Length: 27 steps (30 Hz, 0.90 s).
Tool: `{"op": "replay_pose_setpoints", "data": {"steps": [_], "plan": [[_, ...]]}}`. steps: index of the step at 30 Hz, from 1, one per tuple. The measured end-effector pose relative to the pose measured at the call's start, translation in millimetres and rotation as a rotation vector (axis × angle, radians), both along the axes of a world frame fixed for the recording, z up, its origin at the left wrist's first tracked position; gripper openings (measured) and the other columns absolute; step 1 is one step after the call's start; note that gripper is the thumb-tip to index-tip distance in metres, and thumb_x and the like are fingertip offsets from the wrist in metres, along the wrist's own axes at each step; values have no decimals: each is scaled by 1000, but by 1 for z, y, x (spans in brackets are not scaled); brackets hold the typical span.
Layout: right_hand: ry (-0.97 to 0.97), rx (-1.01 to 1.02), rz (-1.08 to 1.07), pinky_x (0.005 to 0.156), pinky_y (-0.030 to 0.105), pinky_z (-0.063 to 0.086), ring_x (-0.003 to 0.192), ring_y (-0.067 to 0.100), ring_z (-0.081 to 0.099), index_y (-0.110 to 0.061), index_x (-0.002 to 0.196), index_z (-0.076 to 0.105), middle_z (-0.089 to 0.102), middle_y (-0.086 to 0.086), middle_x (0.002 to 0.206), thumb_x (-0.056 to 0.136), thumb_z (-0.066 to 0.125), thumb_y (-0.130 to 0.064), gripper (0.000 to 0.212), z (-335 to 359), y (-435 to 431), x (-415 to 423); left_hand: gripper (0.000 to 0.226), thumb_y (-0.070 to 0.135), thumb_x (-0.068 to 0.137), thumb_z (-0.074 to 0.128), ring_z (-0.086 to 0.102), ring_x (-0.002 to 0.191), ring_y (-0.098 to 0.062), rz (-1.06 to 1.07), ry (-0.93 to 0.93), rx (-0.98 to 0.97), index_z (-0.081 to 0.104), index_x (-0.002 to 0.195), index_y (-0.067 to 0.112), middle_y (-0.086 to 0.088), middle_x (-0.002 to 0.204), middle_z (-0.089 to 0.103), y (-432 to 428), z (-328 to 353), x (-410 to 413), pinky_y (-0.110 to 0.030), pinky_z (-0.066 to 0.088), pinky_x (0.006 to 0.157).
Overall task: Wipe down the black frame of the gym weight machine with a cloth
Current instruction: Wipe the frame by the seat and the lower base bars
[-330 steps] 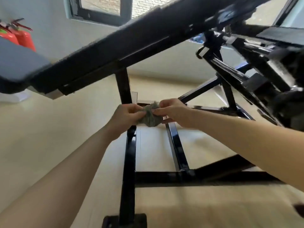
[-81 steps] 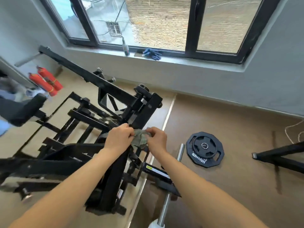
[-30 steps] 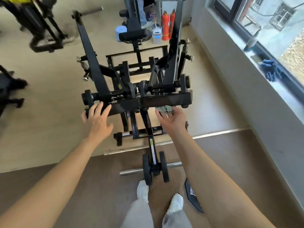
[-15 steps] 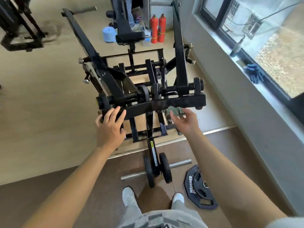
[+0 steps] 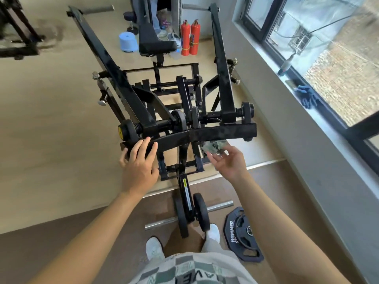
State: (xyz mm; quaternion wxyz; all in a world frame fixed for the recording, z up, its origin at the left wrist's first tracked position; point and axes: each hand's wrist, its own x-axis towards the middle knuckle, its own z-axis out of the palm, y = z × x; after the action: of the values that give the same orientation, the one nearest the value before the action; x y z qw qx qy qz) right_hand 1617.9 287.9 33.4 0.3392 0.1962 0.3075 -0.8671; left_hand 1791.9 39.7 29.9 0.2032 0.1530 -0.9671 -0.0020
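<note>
Cloth (image 5: 214, 145), a crumpled grey-green wad, sits just under the crossbar (image 5: 205, 135) of the black frame (image 5: 222, 78), towards the bar's right half and touching its lower edge. The right grip (image 5: 229, 162) is just below the crossbar with the palm turned up and the fingers spread and lightly bent. Its fingertips reach the cloth, but I cannot tell whether they pinch it or only touch it. The left grip (image 5: 139, 167) rests on the left end of the crossbar, its fingers nearly straight and laid flat over the top face, curled round nothing.

Beyond the crossbar, two long arms of the frame run away from the person, with a black seat pad (image 5: 155, 46) between their far ends. Two red fire extinguishers (image 5: 189, 37) stand upright beyond the crossbar next to the pad, and a blue roll (image 5: 128, 42) stands on the floor on the pad's other side. Below the crossbar, near the person's white shoes (image 5: 154, 248), a steel bar (image 5: 219, 206) lies on the floor across the frame's foot. A black weight plate (image 5: 243, 234) lies flat beside it, to the right. Well to the right of the crossbar, a blue glove (image 5: 306, 96) and a bottle (image 5: 286, 65) lie on the window sill (image 5: 320, 119)
</note>
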Motion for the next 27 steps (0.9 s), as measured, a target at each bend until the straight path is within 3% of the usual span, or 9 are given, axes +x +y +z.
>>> {"op": "replay_pose_setpoints", "data": {"steps": [5, 9, 12, 16, 18, 22, 24, 27], "plan": [[8, -3, 171, 101, 45, 53, 124, 40, 60, -6, 117, 60, 56, 22, 138, 83, 61, 2, 35, -1, -7, -6, 71, 21, 77, 71, 32, 146, -26, 86, -9, 11, 52, 145, 23, -4, 158, 38, 12, -4, -5, -58, 20, 115], [-114, -14, 18, 113, 36, 42, 117, 39, 64, -7, 104, 62, 56, 23, 137, 82, 61, 7, 26, -5, 14, -29, 72, 26, 78, 71, 29, 148, -25, 121, -7, 28, 50, 146, 24, -2, 159, 35, 14, -9, -6, -57, 18, 115], [-166, -57, -157, 103, 44, 52, 119, 39, 62, -8, 118, 60, 56, 20, 133, 80, 63, 7, 40, -9, 30, -40, 70, 27, 79, 67, 26, 150, -24, 122, -11, 8, 48, 147, 24, -2, 161, 33, 13, -13, -6, -56, 13, 117], [-163, -83, -253, 100, 46, 53, 117, 37, 63, -10, 130, 62, 64, 15, 127, 84, 61, 5, 49, -9, 36, -39, 65, 32, 83, 55, 26, 151, -24, 131, -13, 41, 49, 147, 23, -2, 161, 33, 18, -9, -7, -55, 12, 119], [-140, -70, -200, 98, 44, 55, 112, 36, 67, -10, 131, 62, 68, 17, 124, 82, 61, 6, 51, -10, 23, -32, 68, 30, 83, 64, 26, 151, -24, 105, -26, 65, 49, 148, 23, -1, 162, 32, 16, -7, -5, -55, 12, 119], [-106, -17, 12, 94, 38, 57, 120, 35, 64, -11, 126, 56, 59, 23, 138, 100, 51, -2, 28, -14, -18, -10, 72, 25, 82, 73, 25, 151, -19, 4, -77, 97, 46, 149, 25, 3, 164, 30, 1, 6, 7, -49, 16, 116], [-54, 46, 127, 91, 34, 59, 120, 32, 64, -8, 118, 62, 61, 23, 135, 101, 50, -2, 22, -18, -28, -1, 71, 24, 83, 75, 29, 149, -18, -39, -84, 114, 48, 149, 24, 4, 162, 34, -5, 13, 12, -46, 20, 113], [-35, 189, 224, 90, 39, 59, 111, 31, 70, -12, 117, 73, 66, 22, 127, 98, 53, 0, 30, -28, -27, 10, 65, 15, 83, 77, 40, 140, -21, -80, 19, 227, 55, 144, 21, 4, 153, 46, -11, 21, 19, -42, 27, 114]]}}
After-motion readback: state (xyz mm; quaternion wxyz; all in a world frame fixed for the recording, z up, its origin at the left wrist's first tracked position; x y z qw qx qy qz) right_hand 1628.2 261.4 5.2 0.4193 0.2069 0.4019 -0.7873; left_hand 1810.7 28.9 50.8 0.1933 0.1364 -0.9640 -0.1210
